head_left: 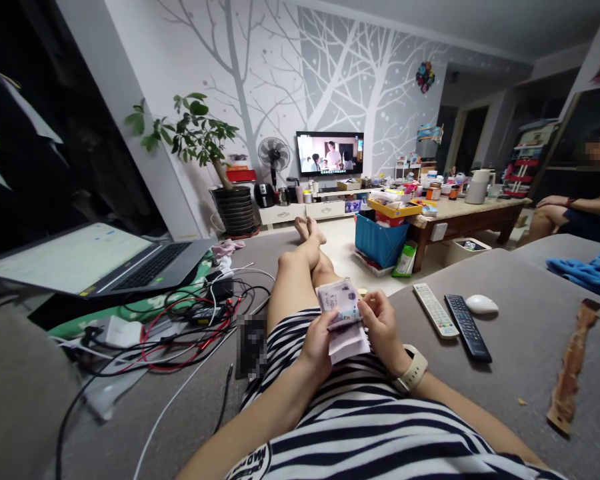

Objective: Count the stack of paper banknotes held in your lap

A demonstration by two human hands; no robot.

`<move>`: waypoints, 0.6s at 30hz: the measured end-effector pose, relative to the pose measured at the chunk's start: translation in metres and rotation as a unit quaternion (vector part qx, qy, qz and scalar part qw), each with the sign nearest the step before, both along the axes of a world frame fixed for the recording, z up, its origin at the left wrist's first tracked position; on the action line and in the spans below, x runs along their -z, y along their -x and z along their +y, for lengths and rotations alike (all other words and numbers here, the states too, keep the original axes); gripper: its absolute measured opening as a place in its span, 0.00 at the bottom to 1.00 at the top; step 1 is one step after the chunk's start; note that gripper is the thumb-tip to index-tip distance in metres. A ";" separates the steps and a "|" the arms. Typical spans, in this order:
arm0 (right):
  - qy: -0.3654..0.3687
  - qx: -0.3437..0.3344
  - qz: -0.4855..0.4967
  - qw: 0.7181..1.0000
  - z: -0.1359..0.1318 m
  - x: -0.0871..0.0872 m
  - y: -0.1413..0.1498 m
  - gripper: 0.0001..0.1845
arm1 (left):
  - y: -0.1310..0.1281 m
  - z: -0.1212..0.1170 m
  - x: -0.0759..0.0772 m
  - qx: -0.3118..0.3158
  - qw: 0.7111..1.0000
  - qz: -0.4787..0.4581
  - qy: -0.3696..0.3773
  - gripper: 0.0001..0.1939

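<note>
Above my lap, on the striped cloth of my clothes, my left hand (319, 339) is closed round a small stack of banknotes (339, 301). The top note is pale purple with printed figures; lighter paper sticks out below, folded or fanned. My right hand (380, 327), a watch (413, 369) with a pale strap on its wrist, pinches the right edge of the stack between thumb and curled fingers. The lower ends of the notes point toward me.
To my right on the sofa lie a white remote (435, 311), a black remote (467, 328), a white mouse (482, 305) and a brown strip (574, 367). Left are a laptop (105, 257) and tangled cables (195, 333). A person (580, 210) sits at far right, beyond a cluttered table (505, 210).
</note>
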State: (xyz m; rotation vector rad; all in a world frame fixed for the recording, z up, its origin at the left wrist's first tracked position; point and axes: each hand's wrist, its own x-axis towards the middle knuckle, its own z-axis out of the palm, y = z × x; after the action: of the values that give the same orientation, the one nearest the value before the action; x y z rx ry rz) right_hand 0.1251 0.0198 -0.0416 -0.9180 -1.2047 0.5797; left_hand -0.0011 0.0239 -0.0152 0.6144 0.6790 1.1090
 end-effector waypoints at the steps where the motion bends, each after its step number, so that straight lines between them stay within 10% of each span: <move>1: 0.006 -0.001 0.002 1.000 0.000 0.000 0.000 0.15 | 0.000 -0.001 -0.001 -0.004 1.000 0.004 -0.004 0.11; 18: -0.003 0.054 -0.066 0.996 -0.007 -0.005 0.000 0.21 | -0.002 0.002 0.002 -0.005 1.000 -0.025 0.005 0.15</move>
State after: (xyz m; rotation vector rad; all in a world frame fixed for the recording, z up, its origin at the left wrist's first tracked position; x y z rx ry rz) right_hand 0.1248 0.0130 -0.0370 -1.0229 -1.2664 0.4351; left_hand 0.0012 0.0260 -0.0171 0.5736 0.6433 1.1260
